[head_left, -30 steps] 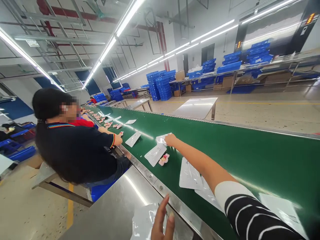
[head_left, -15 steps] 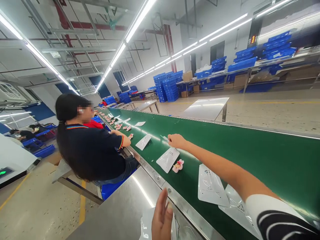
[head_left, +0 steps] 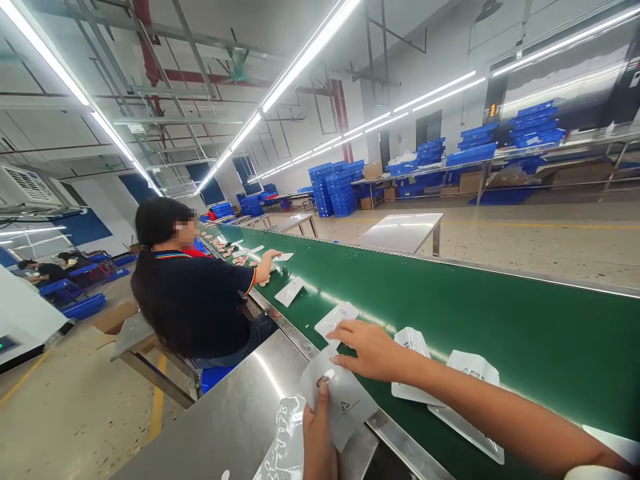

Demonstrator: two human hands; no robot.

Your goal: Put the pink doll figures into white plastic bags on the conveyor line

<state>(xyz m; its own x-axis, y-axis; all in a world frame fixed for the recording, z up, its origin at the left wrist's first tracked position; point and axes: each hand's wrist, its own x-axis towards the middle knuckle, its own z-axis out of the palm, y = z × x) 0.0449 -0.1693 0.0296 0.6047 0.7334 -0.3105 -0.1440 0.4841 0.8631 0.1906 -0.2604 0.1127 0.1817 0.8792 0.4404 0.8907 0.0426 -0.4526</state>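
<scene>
My left hand (head_left: 320,437) is at the bottom edge, thumb up, gripping a white pouch (head_left: 345,403) over the steel ledge (head_left: 240,413). My right hand (head_left: 370,350) reaches in from the right, and its bent fingers close on the pouch's upper edge. A small dark round spot (head_left: 323,381) shows at the pouch's corner beside my left thumb; I cannot make out what it is. More white pouches lie on the green conveyor belt (head_left: 500,320): one (head_left: 336,319) just beyond my right hand, and two others (head_left: 410,339) (head_left: 470,368) behind my forearm.
A co-worker (head_left: 195,300) in a dark shirt sits to the left and reaches onto the belt, where another pouch (head_left: 290,291) lies nearby. Clear bags (head_left: 280,447) are stacked on the steel ledge. Blue crates (head_left: 340,180) and a steel table (head_left: 405,227) stand beyond the belt.
My right hand has come back from far out on the belt to the near edge and now grips a pouch together with my left hand. The pink toy no longer shows on the belt.
</scene>
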